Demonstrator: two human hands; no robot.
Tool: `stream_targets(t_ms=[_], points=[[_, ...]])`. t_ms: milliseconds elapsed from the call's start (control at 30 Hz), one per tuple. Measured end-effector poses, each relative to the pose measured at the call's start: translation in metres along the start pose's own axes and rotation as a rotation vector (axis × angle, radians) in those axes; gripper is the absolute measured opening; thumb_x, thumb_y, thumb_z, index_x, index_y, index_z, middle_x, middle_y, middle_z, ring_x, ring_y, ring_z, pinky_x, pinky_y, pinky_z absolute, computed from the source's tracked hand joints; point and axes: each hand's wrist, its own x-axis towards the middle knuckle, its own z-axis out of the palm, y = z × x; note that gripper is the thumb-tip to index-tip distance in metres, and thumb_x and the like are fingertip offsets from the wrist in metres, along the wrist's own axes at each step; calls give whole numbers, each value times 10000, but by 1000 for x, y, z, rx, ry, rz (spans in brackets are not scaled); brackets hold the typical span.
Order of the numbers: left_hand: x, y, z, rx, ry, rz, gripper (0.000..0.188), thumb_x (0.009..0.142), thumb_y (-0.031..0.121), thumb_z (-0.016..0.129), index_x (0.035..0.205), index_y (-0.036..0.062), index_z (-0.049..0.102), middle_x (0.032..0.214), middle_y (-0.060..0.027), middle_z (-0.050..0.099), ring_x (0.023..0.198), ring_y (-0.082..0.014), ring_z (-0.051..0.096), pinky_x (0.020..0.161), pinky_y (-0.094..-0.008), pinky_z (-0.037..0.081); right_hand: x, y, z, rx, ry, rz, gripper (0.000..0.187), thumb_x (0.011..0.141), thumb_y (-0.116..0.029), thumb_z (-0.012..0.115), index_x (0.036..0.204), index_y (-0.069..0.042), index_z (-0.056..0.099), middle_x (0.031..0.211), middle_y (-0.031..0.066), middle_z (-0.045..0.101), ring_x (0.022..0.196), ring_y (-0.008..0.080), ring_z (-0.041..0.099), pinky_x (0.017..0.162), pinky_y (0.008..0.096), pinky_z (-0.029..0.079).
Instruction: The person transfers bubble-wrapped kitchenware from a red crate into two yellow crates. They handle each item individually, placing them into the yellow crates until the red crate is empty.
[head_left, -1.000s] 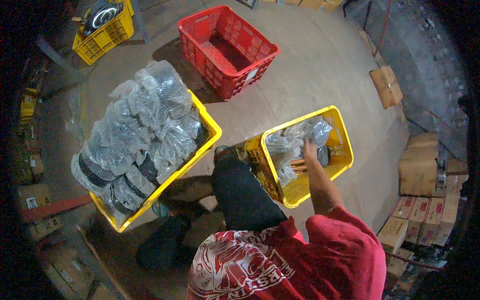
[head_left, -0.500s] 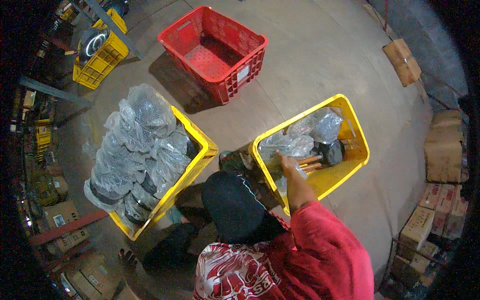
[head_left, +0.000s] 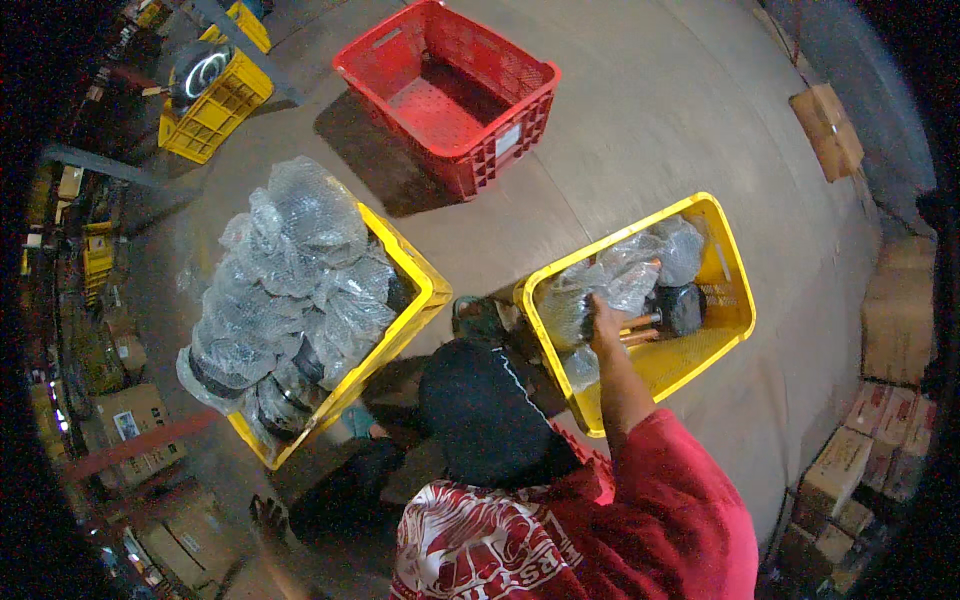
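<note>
Neither my left hand nor my right hand is in view. In front of me crouches a co-worker in a black cap (head_left: pixel 478 410) and a red printed shirt (head_left: pixel 690 490). The co-worker's right hand (head_left: pixel 604 322) reaches into a yellow crate (head_left: pixel 620 238), touching bubble-wrapped pieces (head_left: pixel 632 285); its grip is partly hidden. Orange-brown rods (head_left: pixel 640 336) and a black wrapped piece (head_left: pixel 681 310) lie beside it. At lower left, what looks like the co-worker's other hand (head_left: pixel 268 515) is dark and unclear. Another yellow crate (head_left: pixel 355 378) is heaped with bubble-wrapped items (head_left: pixel 290 290).
A red crate (head_left: pixel 490 60) stands on the floor beyond the two yellow ones. A further yellow crate (head_left: pixel 225 105) holds something dark at the far left. Shelving with cartons (head_left: pixel 140 420) lines the left; cardboard boxes (head_left: pixel 840 470) stack along the right wall.
The whole scene has shifted slightly right in my view. Inside the right yellow crate, the co-worker's hand and the wrapped pieces around it sit a little differently.
</note>
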Motion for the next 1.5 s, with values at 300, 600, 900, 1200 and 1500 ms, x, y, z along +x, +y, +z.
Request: stream_targets(t_ms=[300,600,900,1200,1500], points=[[5,76,92,96,152,377,487,951,292,640,1350,43,515,1236,-117,603,1085,-240,587,905,-372,490,-118,-113,-55,377,-286,-7,792,927,-628,473,1463,-57,348,1464,169,420,1282,395,448,1045,584,394],[-76,140,325,-46,-940,956,848,886,435,693,1497,29,267,1479,-176,399,1406,-277,341,1166,-379,246,-298,-236,110,262,-563,-399,783,911,-622,478,1451,-63,388,1438,175,452,1288,376,463,1033,566,419],[-80,152,155,-995,-770,675,701,874,326,727,1429,33,414,1368,-92,520,1245,-199,489,1069,-377,374,-464,-164,306,-36,-1180,-51,789,912,-630,476,1446,-55,401,1443,171,454,1306,364,453,1050,539,406],[-65,226,0,-879,-139,865,411,951,273,624,1258,5,568,1206,-137,643,1074,-271,642,959,-447,509,-570,-116,455,-647,-1857,147,808,904,-688,469,1342,-10,508,1271,153,603,1124,308,579,971,460,455],[112,206,-49,-981,-293,494,409,889,294,708,1165,8,613,1113,-134,684,998,-276,677,941,-455,525,-378,-151,419,-662,-1192,-228,670,961,-591,438,1346,-45,485,1230,158,604,948,256,588,841,392,475]])
